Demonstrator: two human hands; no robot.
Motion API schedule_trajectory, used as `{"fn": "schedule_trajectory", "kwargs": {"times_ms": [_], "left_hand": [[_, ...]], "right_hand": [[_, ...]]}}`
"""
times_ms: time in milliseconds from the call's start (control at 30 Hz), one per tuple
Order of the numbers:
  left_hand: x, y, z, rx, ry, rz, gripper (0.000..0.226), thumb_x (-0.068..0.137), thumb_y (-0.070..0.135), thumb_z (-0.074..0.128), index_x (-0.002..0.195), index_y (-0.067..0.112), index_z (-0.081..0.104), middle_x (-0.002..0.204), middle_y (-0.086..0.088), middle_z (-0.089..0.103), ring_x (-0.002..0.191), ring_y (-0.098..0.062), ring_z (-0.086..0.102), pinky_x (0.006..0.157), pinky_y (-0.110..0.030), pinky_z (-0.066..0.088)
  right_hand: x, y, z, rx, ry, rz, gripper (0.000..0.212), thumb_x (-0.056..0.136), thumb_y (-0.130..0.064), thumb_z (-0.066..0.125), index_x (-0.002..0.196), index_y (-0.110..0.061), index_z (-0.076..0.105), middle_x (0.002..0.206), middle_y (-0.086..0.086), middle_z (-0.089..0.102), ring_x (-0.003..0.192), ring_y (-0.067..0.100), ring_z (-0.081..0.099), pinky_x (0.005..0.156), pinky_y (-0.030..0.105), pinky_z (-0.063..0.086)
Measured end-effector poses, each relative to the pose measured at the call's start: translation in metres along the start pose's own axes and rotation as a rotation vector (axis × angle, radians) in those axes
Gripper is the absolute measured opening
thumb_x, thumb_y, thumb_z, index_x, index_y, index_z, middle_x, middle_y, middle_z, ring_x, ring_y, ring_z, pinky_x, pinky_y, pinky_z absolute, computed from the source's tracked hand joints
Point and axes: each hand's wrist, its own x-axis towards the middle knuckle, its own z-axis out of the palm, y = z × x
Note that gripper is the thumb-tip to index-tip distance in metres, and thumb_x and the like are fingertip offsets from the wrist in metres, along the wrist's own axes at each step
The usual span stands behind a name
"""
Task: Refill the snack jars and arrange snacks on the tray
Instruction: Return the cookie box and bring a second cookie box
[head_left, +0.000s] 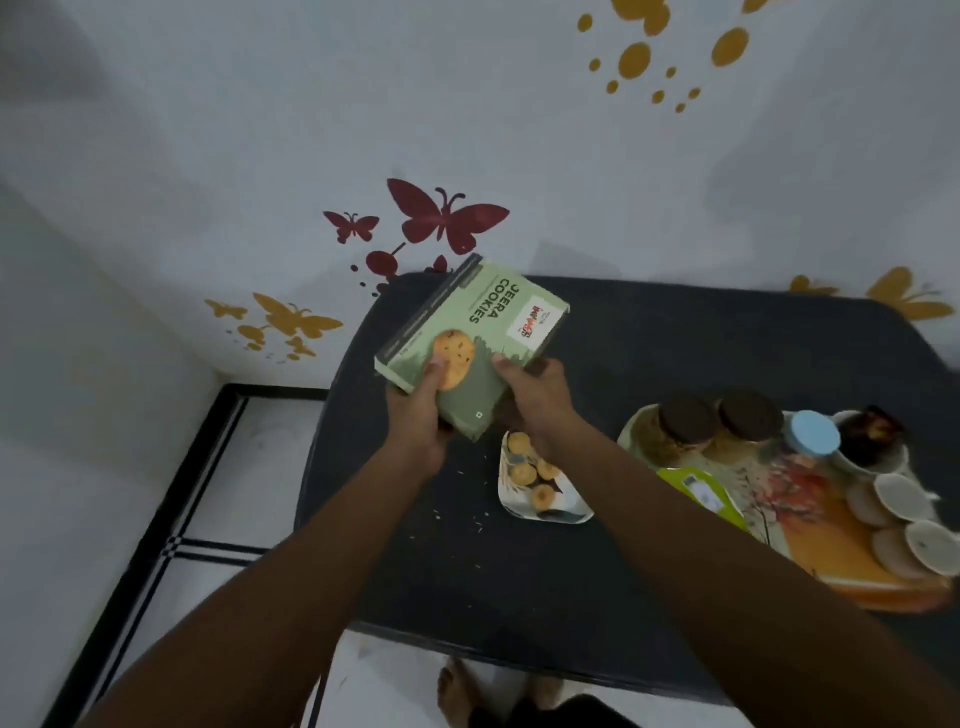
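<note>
I hold a green box marked Jeera Cookies (485, 332) tilted above the dark table (649, 353). My left hand (418, 415) grips its lower left corner, and my right hand (535, 400) grips its lower right edge. Just below the box lies a small square plate (566, 512) with several round cookies (522, 473) on it. To the right sits a patterned tray (831, 556) carrying two brown-lidded jars (680, 421), a blue-lidded jar (810, 434) and a green packet (701, 493).
Several small white bowls (904, 499) line the tray's right side, beside a cup with dark contents (867, 441). Crumbs lie scattered on the table in front of the plate. A wall with butterfly stickers stands behind the table; tiled floor lies to the left.
</note>
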Motion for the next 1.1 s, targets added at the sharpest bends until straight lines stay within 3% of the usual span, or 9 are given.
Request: {"fn": "schedule_trajectory", "kwargs": {"times_ms": [100,167,333,500,633,767,867,1000,1100], "left_hand": [[0.011,0.023,-0.011,0.142,-0.009,0.159,0.055,0.092,0.037,0.075,0.141,0.034,0.052,0.130,-0.003,0.069,0.116,-0.027,0.069,0.091,-0.059,0.058],[0.014,0.039,-0.026,0.237,-0.013,0.216,0.056,0.088,0.050,0.074,0.139,0.038,0.054,0.130,-0.001,0.069,0.115,-0.027,0.070,0.087,-0.057,0.060],[0.024,0.067,-0.059,0.355,-0.041,0.230,0.057,0.083,0.055,0.072,0.135,0.033,0.060,0.125,-0.003,0.072,0.108,-0.025,0.074,0.080,-0.051,0.063],[0.055,0.097,-0.086,0.417,-0.010,0.166,0.044,0.091,0.052,0.071,0.129,0.031,0.066,0.117,-0.003,0.076,0.105,-0.027,0.075,0.080,-0.048,0.063],[0.089,0.119,-0.120,0.418,0.041,0.065,0.052,0.088,0.056,0.072,0.128,0.024,0.066,0.119,-0.007,0.075,0.108,-0.032,0.073,0.081,-0.049,0.062],[0.117,0.116,-0.142,0.389,0.183,-0.045,0.060,0.089,0.059,0.071,0.130,0.015,0.064,0.118,-0.012,0.075,0.104,-0.035,0.073,0.081,-0.051,0.061],[0.132,0.106,-0.131,0.293,0.296,-0.122,0.061,0.089,0.059,0.070,0.130,0.015,0.058,0.113,-0.012,0.074,0.095,-0.032,0.074,0.075,-0.050,0.062],[0.146,0.082,-0.105,0.306,0.173,-0.254,0.065,0.094,0.048,0.070,0.144,0.014,0.046,0.130,-0.015,0.067,0.110,-0.036,0.069,0.091,-0.065,0.056],[0.148,0.064,-0.087,0.403,0.061,-0.419,0.057,0.096,0.043,0.069,0.142,0.016,0.049,0.139,-0.013,0.061,0.118,-0.033,0.065,0.091,-0.055,0.057]], "right_hand": [[0.017,-0.020,-0.008,-0.176,0.093,-0.078,0.082,0.087,-0.036,0.078,0.149,-0.016,0.028,0.142,0.008,0.052,0.119,0.025,0.060,0.097,0.046,0.055],[0.028,-0.035,-0.011,-0.234,0.104,-0.109,0.086,0.091,-0.040,0.072,0.157,-0.019,0.021,0.149,0.010,0.045,0.115,0.026,0.064,0.085,0.037,0.058],[0.038,-0.042,0.007,-0.327,-0.097,-0.071,0.027,0.101,-0.038,0.059,0.108,-0.012,0.063,0.105,0.010,0.076,0.063,0.012,0.074,0.048,0.024,0.055],[0.045,-0.034,0.022,-0.235,-0.162,0.034,0.039,0.095,-0.042,0.067,0.113,-0.008,0.061,0.103,0.010,0.076,0.089,0.029,0.076,0.078,0.047,0.063],[0.060,-0.033,0.022,-0.107,0.060,0.047,0.040,0.097,-0.041,0.064,0.117,-0.006,0.059,0.113,0.016,0.068,0.100,0.035,0.069,0.086,0.054,0.060],[0.076,-0.029,0.004,-0.183,0.343,-0.058,0.040,0.099,-0.035,0.061,0.114,0.002,0.060,0.116,0.021,0.065,0.099,0.031,0.068,0.061,0.032,0.055],[0.083,-0.025,-0.004,-0.244,0.563,-0.118,0.036,0.101,-0.033,0.059,0.116,-0.001,0.057,0.128,0.015,0.050,0.088,0.020,0.061,0.064,0.029,0.051],[0.087,-0.022,-0.013,-0.211,0.755,-0.128,0.039,0.102,-0.035,0.056,0.121,-0.001,0.052,0.122,0.009,0.036,0.073,0.006,0.045,0.075,0.029,0.046],[0.087,-0.024,-0.009,-0.186,0.849,-0.197,0.035,0.104,-0.034,0.052,0.119,-0.002,0.052,0.116,0.006,0.036,0.072,0.005,0.043,0.061,0.019,0.039]]}}
